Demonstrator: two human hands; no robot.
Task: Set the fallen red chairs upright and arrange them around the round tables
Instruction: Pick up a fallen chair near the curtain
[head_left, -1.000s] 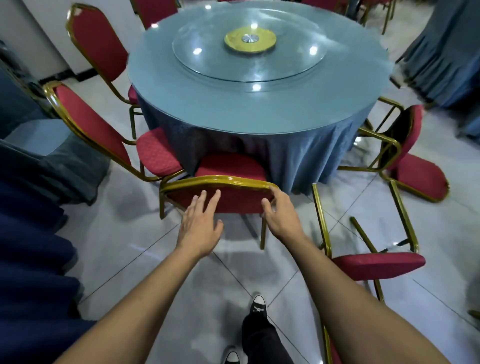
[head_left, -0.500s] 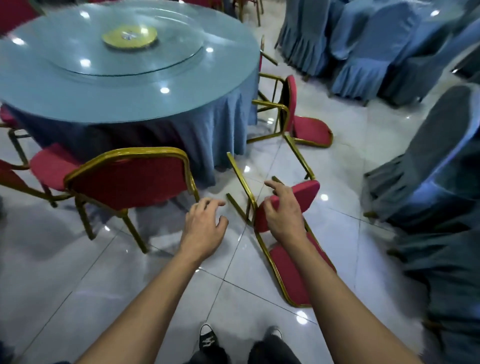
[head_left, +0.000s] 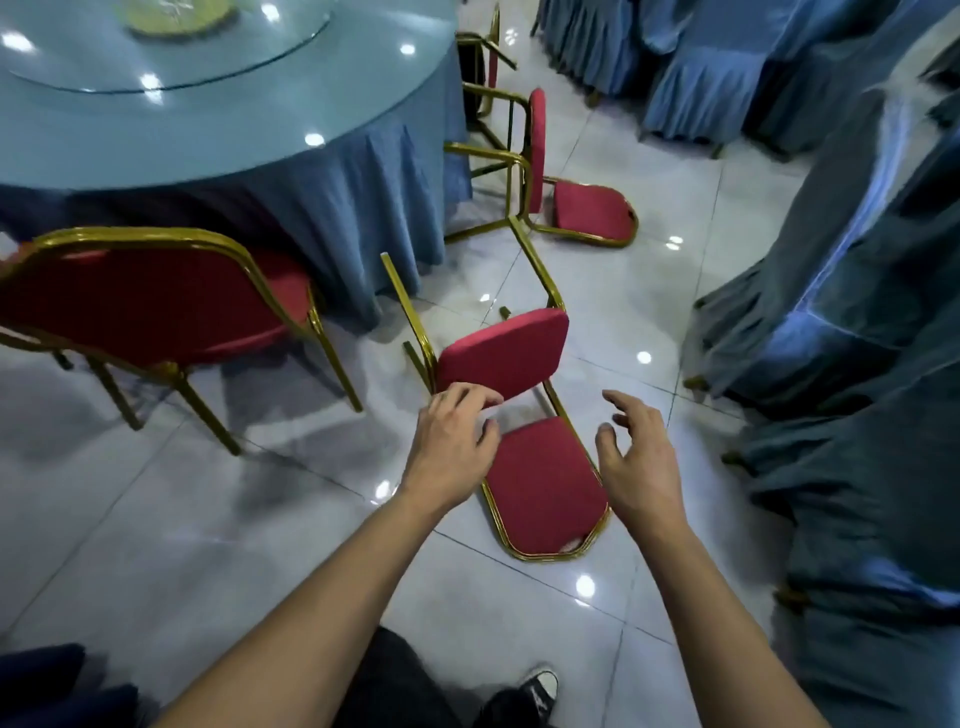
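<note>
bare forearms, dark trousers (head_left: 395, 680), black-and-white sneaker (head_left: 537, 687)

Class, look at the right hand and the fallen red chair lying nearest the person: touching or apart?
Apart. The head view shows the right hand open beside the fallen chair, with floor visible between them.

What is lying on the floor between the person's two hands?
A fallen red chair lies between the left hand and right hand, seen in the head view.
</note>
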